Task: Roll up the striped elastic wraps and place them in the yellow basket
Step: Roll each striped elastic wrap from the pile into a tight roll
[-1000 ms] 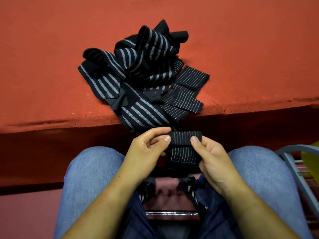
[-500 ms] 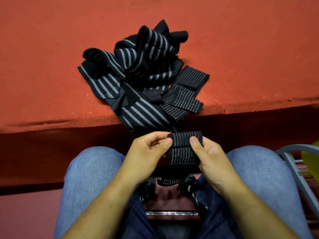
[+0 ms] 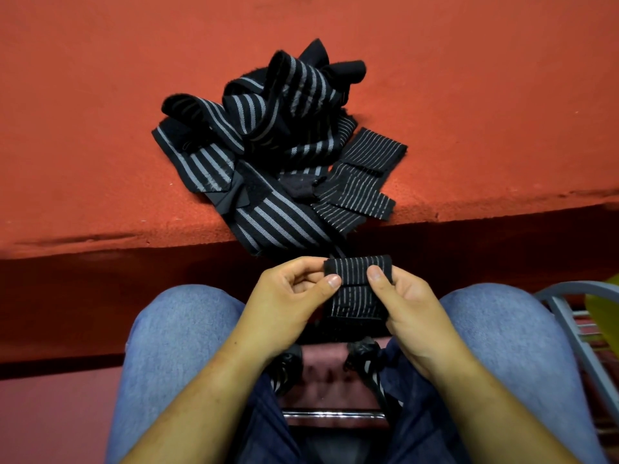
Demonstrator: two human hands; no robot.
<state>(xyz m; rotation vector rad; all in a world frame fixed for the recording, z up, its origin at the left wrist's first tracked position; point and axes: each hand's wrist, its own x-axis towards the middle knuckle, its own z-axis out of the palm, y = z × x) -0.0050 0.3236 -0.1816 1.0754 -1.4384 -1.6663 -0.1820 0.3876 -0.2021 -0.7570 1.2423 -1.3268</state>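
The tail of the thin-striped wrap (image 3: 356, 271) hangs shorter than a second ago; left hand (image 3: 284, 298) and right hand (image 3: 413, 308) pinch its roll in curled fingers (image 3: 330, 282); rolling looks nearly done.

Soft, even light falls from above on the red desk (image 3: 100, 145), bright and matte, while the space under its front edge sinks into deep shadow. The left hand (image 3: 284, 303), right hand (image 3: 412, 309) and the thin stripes of the wrap (image 3: 358, 269) between them look sharp, though black folds in the pile (image 3: 301, 95) lose detail. The wide lens bows the desk edge; a metal bar (image 3: 335, 414) below glints.
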